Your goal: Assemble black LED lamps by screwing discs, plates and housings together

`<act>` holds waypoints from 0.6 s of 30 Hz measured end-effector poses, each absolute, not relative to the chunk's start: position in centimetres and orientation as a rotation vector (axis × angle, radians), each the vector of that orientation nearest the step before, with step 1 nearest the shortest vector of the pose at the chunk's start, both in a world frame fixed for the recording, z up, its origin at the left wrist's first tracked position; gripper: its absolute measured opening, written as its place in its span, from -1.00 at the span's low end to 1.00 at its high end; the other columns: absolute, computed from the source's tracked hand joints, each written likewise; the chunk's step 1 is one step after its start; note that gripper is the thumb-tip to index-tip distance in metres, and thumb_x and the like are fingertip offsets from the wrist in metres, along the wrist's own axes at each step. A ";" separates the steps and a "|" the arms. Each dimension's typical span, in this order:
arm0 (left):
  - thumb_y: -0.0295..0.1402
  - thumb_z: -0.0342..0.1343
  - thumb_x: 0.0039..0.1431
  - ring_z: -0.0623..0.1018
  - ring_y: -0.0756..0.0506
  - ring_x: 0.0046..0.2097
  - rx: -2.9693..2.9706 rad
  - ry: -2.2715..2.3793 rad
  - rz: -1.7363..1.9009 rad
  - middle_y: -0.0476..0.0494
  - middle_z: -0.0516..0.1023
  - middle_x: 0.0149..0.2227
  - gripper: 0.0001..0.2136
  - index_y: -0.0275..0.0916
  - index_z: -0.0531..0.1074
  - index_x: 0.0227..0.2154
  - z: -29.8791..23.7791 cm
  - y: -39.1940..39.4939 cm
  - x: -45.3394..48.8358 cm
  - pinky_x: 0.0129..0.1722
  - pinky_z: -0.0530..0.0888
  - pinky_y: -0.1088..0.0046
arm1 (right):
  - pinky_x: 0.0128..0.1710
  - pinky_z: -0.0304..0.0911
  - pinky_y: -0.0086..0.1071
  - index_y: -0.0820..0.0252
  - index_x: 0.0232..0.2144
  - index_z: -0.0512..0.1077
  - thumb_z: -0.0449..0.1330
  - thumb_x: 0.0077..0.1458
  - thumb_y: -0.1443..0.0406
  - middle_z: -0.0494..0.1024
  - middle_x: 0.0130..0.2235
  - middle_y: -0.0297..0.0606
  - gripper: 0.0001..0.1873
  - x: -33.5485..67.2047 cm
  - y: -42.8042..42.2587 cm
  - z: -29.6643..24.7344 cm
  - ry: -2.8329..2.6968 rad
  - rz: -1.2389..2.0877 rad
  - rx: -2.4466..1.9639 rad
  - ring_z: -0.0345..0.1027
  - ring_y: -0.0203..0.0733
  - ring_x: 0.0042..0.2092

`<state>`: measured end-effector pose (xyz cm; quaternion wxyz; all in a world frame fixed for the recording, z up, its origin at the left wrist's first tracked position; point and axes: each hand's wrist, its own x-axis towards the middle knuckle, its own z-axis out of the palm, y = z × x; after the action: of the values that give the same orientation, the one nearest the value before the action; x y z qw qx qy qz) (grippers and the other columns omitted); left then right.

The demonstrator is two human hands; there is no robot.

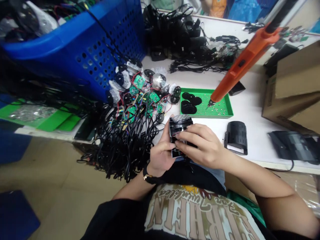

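Close to my body, my left hand [162, 151] is wrapped round a black device housing [176, 125] with a clear faceted lens at its far end. My right hand [201, 145] lies over the same housing, its fingers bent and pressed into the housing's open side. What the right fingertips pinch, if anything, is hidden. Just beyond the housing is a green tray [206, 116] with black discs [188, 107] and small screws in it. An orange electric screwdriver [243, 65] hangs above this tray, its tip pointing down into it.
Left of my hands lies a heap of green circuit boards [140, 81] with black cables [125, 143]. Behind it stands a blue basket [112, 43]. On the right are a black housing [236, 136], another black device [292, 145] and cardboard boxes [295, 76].
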<state>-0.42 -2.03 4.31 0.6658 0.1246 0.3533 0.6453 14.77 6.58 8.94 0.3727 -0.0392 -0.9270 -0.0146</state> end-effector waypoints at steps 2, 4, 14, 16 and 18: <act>-0.53 0.07 -0.05 0.62 -0.12 0.02 0.311 0.757 1.490 -0.03 0.64 -0.08 -0.24 -0.04 0.35 0.31 4.1 -2.3 -0.5 -0.06 0.61 0.40 | 0.06 0.40 -0.17 0.25 -0.24 0.59 0.22 0.32 0.36 0.66 -0.06 -0.11 -0.87 14.9 6.4 9.3 -2.384 0.008 -0.140 0.39 -0.08 0.02; -0.53 0.07 0.03 0.61 -0.13 0.07 0.340 0.760 1.528 -0.03 0.65 -0.04 -0.27 0.00 0.34 0.33 4.3 -2.3 -0.4 0.01 0.60 0.37 | 0.08 0.40 -0.17 0.22 -0.22 0.58 0.24 0.30 0.33 0.65 -0.03 -0.12 -0.89 15.5 6.0 9.9 -2.388 0.070 -0.202 0.40 -0.08 0.03; -0.40 0.15 -0.02 0.30 -0.34 0.43 0.414 0.763 1.699 -0.04 0.36 0.39 -0.15 0.09 0.21 0.42 6.5 -1.0 1.7 0.43 0.23 -0.10 | 0.28 0.15 0.41 0.26 0.38 0.23 0.36 0.06 -0.15 0.21 0.40 0.33 0.01 26.7 5.5 2.1 -1.842 0.041 -1.794 0.18 0.48 0.37; -0.34 0.16 -0.02 0.29 -0.37 0.44 0.405 0.729 1.700 -0.07 0.36 0.39 -0.12 0.09 0.13 0.45 5.9 -0.9 2.1 0.42 0.24 -0.14 | 0.29 0.16 0.40 0.32 0.43 0.13 0.35 0.02 -0.14 0.12 0.45 0.38 0.12 28.6 6.2 -0.1 -1.800 0.237 -1.975 0.14 0.51 0.41; -0.27 0.15 0.02 0.30 -0.39 0.43 0.383 0.706 1.700 -0.11 0.40 0.35 -0.12 0.06 0.09 0.46 5.3 -0.8 2.4 0.39 0.27 -0.16 | 0.35 0.14 0.32 0.34 0.43 0.16 0.35 -0.01 -0.09 0.24 0.42 0.31 0.10 29.5 6.4 -0.6 -1.742 0.337 -1.985 0.18 0.44 0.41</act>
<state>2.35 -0.78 5.28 0.5898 0.1644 0.3033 0.7301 29.48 6.41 -0.64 0.2373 -0.7244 -0.6355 0.1228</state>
